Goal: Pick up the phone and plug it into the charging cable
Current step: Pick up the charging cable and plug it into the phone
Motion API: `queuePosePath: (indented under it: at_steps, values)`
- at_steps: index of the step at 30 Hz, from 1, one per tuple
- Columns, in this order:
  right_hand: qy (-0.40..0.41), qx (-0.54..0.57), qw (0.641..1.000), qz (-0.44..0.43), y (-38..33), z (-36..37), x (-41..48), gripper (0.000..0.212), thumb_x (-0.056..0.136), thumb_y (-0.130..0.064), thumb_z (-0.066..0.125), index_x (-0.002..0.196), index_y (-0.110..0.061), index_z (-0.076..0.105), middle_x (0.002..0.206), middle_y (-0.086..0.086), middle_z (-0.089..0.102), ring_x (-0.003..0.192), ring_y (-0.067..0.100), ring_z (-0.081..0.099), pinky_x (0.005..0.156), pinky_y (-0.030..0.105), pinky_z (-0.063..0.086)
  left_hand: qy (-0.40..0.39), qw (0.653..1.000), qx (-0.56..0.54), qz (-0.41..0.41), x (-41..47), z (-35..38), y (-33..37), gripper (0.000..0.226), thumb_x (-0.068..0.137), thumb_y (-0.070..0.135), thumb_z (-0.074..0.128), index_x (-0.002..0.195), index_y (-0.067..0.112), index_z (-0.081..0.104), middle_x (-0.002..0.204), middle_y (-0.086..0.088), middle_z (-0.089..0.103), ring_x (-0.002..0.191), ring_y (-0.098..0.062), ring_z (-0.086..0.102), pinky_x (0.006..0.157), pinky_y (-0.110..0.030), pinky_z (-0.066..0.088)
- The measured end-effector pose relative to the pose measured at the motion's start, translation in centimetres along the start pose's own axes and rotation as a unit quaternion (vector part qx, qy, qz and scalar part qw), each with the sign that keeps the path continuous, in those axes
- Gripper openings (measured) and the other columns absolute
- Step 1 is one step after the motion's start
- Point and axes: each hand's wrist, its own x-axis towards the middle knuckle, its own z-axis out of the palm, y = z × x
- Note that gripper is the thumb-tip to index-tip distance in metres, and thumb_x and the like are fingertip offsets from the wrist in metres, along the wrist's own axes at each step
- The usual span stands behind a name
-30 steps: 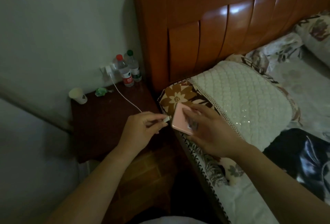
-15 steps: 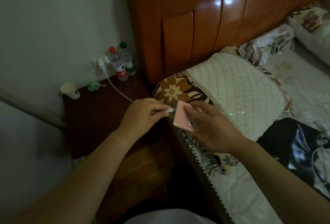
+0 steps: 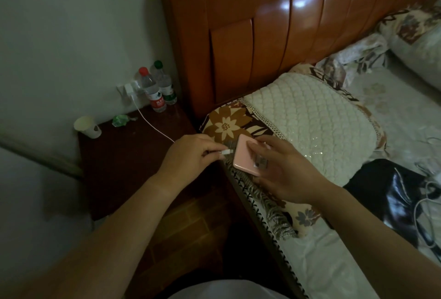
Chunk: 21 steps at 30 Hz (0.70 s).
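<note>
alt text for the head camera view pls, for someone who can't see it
A person's left hand holds a white charging cable plug at the edge of a pink phone held in the right hand, over a bed beside a dark nightstand. Two water bottles and a paper cup sit on the nightstand.

Pink glossy phone [image 3: 245, 153] in my right hand [image 3: 284, 170]. White charging cable [image 3: 152, 124]. Dark brown wooden desk [image 3: 124, 160]. Cream quilted pillow [image 3: 310, 122], brown floral border. Bottle caps: red [image 3: 143, 70], green [image 3: 158, 64].
</note>
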Motion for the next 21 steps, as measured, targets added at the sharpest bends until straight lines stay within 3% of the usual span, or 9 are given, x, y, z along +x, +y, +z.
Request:
queuePosePath:
  at_steps: [2,14,21]
  values:
    - [-0.001,-0.009,1.0,0.002,0.3,-0.2,0.1,0.077,0.074,-0.034,0.072,0.141,-0.023,0.035,0.143,0.01,0.037,0.125,0.028,0.038,0.094,0.05,0.044,0.007,1.0,-0.01,-0.006,0.2,-0.1,-0.2,0.022,0.08,0.026,0.069,0.102,0.026,0.07,0.089,0.009,0.066,0.073,-0.001,0.057,0.062,-0.016,0.043]
    - [-0.015,-0.01,1.0,0.0,2.0,-0.4,0.3,0.073,0.075,-0.032,0.07,0.14,-0.022,0.037,0.142,0.01,0.039,0.124,0.026,0.04,0.096,0.042,0.043,-0.03,0.999,0.009,0.015,2.6,0.7,0.2,0.022,0.08,0.025,0.068,0.102,0.028,0.07,0.088,0.006,0.068,0.077,-0.008,0.059,0.066,-0.042,0.051]
    - [-0.029,-0.009,0.999,0.012,3.4,-0.8,1.1,0.073,0.075,-0.035,0.068,0.14,-0.021,0.037,0.141,0.011,0.04,0.121,0.027,0.042,0.095,0.045,0.043,-0.053,0.998,0.024,0.027,4.8,1.2,0.0,0.022,0.08,0.026,0.067,0.101,0.03,0.07,0.089,0.007,0.068,0.08,-0.01,0.059,0.068,-0.043,0.051]
